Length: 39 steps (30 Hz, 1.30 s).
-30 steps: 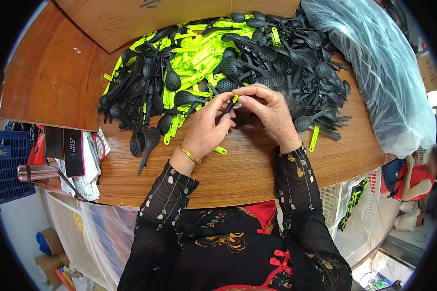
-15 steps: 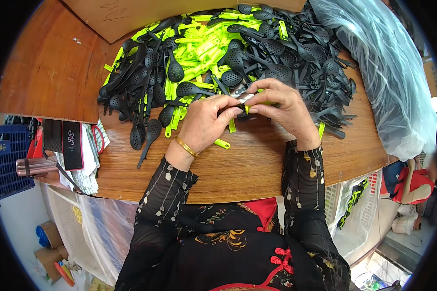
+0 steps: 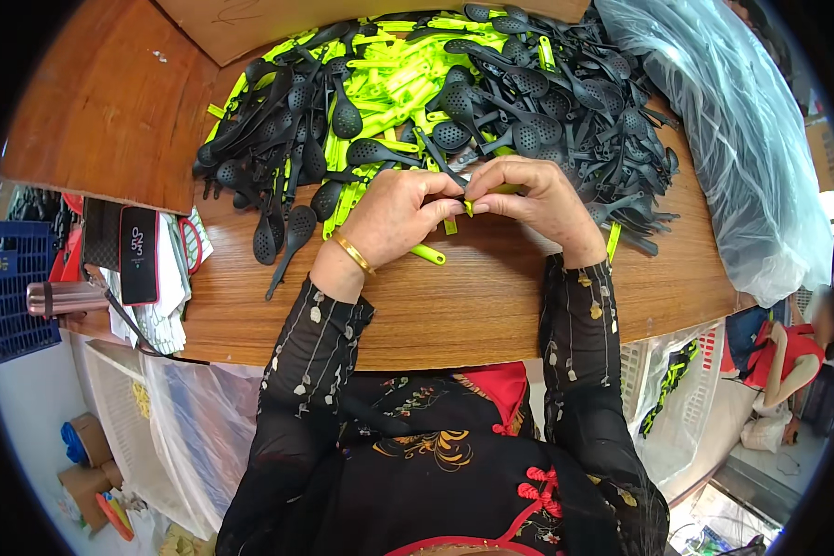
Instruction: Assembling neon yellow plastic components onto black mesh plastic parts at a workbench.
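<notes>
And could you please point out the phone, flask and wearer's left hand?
Phone (image 3: 140,256), head view, on its screen.
Flask (image 3: 76,297), head view, on its body.
Left hand (image 3: 389,209), head view, on its back.

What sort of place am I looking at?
Likely a small workshop handling kitchen utensils in bulk: black spoons and lime-green pieces lie heaped on the wooden table, and a white crate beside it holds black-and-green items.

Grn pc (image 3: 470,208): bright lime, mostly hidden, in R hand (image 3: 533,199) fingertips. Blk pc (image 3: 460,197): mostly hidden, L hand (image 3: 387,218) fingertips, just beside; can't tell if joined.
</notes>
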Each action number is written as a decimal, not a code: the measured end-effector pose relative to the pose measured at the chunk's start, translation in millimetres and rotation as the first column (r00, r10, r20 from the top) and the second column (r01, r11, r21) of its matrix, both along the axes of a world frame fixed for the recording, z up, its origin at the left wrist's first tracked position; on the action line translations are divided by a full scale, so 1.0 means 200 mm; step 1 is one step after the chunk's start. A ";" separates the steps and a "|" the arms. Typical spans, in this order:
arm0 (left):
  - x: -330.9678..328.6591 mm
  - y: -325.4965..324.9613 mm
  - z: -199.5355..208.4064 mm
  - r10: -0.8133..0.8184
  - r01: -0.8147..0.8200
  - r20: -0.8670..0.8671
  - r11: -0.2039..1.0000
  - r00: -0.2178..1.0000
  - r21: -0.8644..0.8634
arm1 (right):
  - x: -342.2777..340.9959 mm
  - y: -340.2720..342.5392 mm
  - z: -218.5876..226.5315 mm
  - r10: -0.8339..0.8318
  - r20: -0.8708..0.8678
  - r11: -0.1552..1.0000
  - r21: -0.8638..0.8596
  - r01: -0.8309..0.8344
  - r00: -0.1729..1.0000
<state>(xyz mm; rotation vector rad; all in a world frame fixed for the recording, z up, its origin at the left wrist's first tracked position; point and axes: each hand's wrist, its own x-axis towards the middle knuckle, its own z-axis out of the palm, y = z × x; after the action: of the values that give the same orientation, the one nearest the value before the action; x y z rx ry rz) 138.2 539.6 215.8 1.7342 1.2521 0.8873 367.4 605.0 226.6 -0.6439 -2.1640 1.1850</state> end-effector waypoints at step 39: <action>-0.11 -0.25 0.01 -0.100 0.141 -0.255 0.979 0.962 0.150 | -0.08 -0.45 0.01 -0.208 0.375 0.977 0.035 0.210 0.903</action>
<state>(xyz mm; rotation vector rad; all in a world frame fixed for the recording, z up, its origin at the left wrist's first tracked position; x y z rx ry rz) 116.8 490.5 218.5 2.0830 1.2414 0.7393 351.1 514.4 229.1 -1.1583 -2.3245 1.0154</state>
